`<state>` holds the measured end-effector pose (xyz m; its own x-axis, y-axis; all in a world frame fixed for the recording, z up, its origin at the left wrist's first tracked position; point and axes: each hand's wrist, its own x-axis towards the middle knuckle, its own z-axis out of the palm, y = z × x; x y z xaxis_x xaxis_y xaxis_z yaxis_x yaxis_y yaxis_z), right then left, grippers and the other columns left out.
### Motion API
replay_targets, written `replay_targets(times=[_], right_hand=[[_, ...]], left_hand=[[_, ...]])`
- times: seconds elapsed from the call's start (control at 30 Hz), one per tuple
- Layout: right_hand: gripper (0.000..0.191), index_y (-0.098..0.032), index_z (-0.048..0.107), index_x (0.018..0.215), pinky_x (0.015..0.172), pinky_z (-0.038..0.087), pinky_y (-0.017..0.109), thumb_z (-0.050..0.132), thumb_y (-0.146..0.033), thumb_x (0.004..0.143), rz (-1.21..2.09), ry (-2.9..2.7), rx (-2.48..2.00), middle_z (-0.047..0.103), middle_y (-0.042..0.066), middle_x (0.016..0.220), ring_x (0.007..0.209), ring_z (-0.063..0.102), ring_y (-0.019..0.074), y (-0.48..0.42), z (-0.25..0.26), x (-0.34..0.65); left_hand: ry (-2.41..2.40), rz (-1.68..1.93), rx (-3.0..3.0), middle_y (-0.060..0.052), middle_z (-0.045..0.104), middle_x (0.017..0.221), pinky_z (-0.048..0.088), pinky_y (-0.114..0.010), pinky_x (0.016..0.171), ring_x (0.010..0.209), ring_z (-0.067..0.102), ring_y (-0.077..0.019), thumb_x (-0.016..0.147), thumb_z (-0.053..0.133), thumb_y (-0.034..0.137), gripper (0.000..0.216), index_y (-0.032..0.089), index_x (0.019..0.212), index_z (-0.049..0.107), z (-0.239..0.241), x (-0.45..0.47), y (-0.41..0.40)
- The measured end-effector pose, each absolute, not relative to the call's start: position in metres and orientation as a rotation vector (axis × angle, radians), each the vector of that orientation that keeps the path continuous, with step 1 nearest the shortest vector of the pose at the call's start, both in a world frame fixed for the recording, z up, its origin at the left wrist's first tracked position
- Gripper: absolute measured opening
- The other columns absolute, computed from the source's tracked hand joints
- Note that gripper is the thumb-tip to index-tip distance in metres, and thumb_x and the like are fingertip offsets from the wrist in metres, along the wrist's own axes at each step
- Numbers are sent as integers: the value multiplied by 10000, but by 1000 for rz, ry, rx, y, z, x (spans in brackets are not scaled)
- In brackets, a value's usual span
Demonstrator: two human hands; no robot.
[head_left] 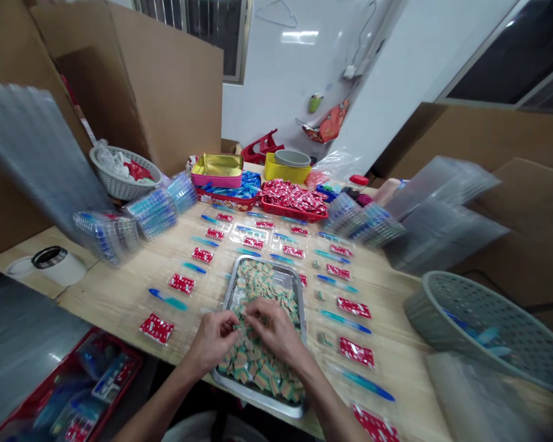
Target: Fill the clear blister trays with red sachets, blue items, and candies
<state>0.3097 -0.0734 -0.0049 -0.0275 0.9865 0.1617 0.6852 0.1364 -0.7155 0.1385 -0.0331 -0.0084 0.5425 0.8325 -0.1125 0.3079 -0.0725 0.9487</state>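
My left hand (215, 337) and my right hand (275, 329) are close together over a shallow metal tray (263, 406). Many small tan-and-green square pieces (270, 368) lie loose in the tray. Both hands have their fingertips drawn together in a pinch; anything between them is too small or hidden to name. Rows of clear plastic trays stand on both sides, each with a blue pen-like tool (345, 320) and a red packet with white marks (356, 352). On the right side, some also have a small greenish piece (325, 339).
At the back stand a red basket of red packets (295, 201), a pink tin (217, 170) and a yellow basket (286, 169). Stacked clear trays (152, 212) sit left. A grey-green basket (488, 325) is at right, a white cup (59, 265) at left.
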Motion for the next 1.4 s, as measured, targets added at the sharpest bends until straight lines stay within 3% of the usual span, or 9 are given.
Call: replay_targets(times=[0.23,0.53,0.7,0.9,1.07,1.2,1.4], right_hand=[[174,-153,631,755,774,313,320,496,-56,807,301,-2165,-1910,616,89,897,903,529,216,-32,-3,306],[139,-189,587,736,704,351,271,525,-67,758,576,-1802,-1635,602,-9,704,717,538,163,-58,-9,315],[125,-188,598,738,692,361,266,561,-68,746,610,-1752,-1666,599,-10,692,718,530,163,-76,-7,306],[163,-192,595,743,716,383,271,531,-42,744,653,-1777,-1628,603,-6,709,755,541,168,-84,-9,294],[177,-193,617,814,765,397,303,525,-58,747,688,-1826,-1552,620,6,733,777,552,181,-93,-5,293],[298,-192,598,929,799,397,324,574,-47,670,677,-1879,-1584,632,16,827,819,543,193,-99,-6,291],[352,-197,577,924,786,399,320,487,13,656,602,-1852,-1617,632,28,846,848,530,200,-99,-18,285]], left_hand=[[992,611,1787,17,564,641,412,-223,573,594,540,-125,644,496,94,168,154,742,619,-14,134,-37],[971,581,1947,8,548,675,393,-245,603,613,520,-134,664,481,74,175,158,768,595,-22,132,-42],[931,598,1937,16,516,660,393,-241,597,615,508,-133,674,478,73,145,166,739,568,-20,130,-44],[903,664,1852,-67,572,1030,430,-232,607,628,529,-93,661,479,51,174,158,762,573,-20,130,-47],[947,622,1913,24,513,657,384,-231,572,600,505,-123,654,475,42,185,172,759,556,-25,132,-46],[990,575,1936,34,505,657,371,-233,578,611,504,-124,636,462,28,242,177,804,550,-25,132,-47],[985,534,1933,45,484,649,371,-233,573,604,503,-126,632,462,31,291,175,876,527,-23,130,-45]])
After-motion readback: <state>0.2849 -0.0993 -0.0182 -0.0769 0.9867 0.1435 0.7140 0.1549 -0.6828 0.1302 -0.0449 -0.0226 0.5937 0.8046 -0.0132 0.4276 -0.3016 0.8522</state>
